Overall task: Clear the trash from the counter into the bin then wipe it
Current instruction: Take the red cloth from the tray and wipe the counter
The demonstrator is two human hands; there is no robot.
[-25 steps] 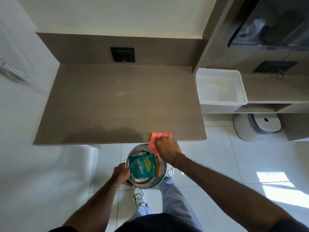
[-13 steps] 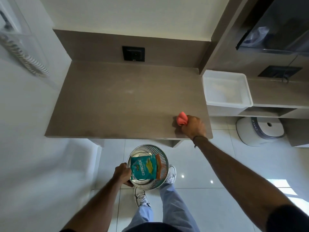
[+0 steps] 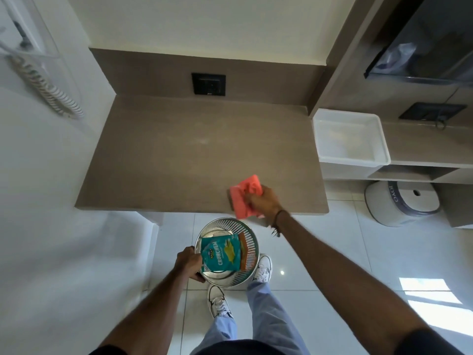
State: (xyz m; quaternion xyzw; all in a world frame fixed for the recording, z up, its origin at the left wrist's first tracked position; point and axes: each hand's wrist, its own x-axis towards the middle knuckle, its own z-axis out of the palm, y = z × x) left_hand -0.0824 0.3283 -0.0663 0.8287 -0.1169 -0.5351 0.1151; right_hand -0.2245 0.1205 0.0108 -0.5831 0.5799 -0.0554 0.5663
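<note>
My right hand [image 3: 265, 199] presses a coral-pink cloth [image 3: 245, 194] onto the brown counter [image 3: 179, 155] close to its front right edge; part of the cloth hangs over that edge. Below the counter's front edge, my left hand [image 3: 188, 262] grips the rim of a round silver mesh bin [image 3: 245, 242]. Inside the bin lie a teal snack packet [image 3: 221, 253] and an orange wrapper [image 3: 243, 253] beside it.
A white plastic tub [image 3: 384, 147] stands on a shelf right of the counter. A white and grey stool [image 3: 401, 203] sits on the tiled floor under that shelf. A black wall socket [image 3: 208, 84] is on the backsplash. A white wall runs along the left.
My right hand slid the cloth from the front edge over the bin out to the right end of the counter, then back leftward along the front edge. The bin stayed put.
</note>
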